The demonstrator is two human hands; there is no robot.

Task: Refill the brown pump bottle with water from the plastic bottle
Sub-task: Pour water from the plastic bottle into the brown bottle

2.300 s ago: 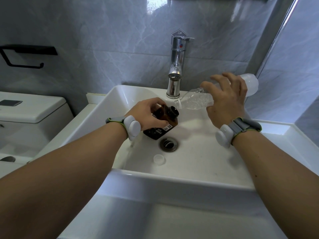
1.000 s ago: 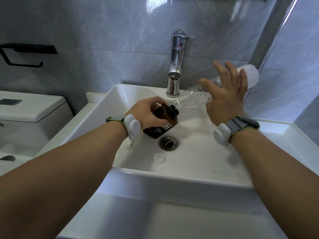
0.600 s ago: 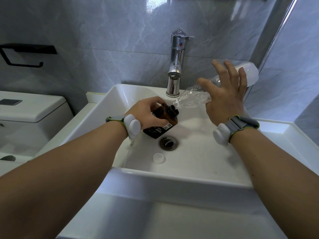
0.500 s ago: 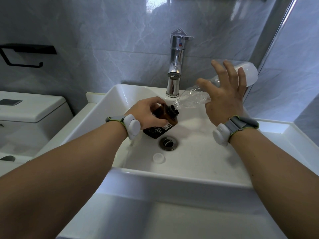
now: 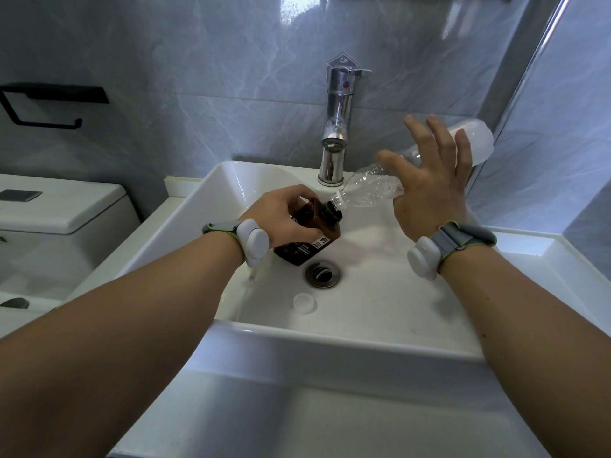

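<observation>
2 bottle mouths touch: left hand (image 5: 281, 216) grips brown pump bottle (image 5: 312, 241), right hand (image 5: 426, 190) clasps plastic bottle (image 5: 367, 190), fingers (image 5: 441, 140) splayed.

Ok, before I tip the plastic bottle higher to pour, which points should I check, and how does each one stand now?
1. Neck of the brown pump bottle open, pump off: ok.
2. Mouth of the plastic bottle at that neck: ok.
3. The left hand grips the brown pump bottle, tilted: ok.
4. The right hand holds the plastic bottle: ok, though the fingers are spread.
5. Both bottles over the sink, so spills are caught: ok.
6. Fill level inside the brown pump bottle: cannot tell, the wall is dark.
</observation>
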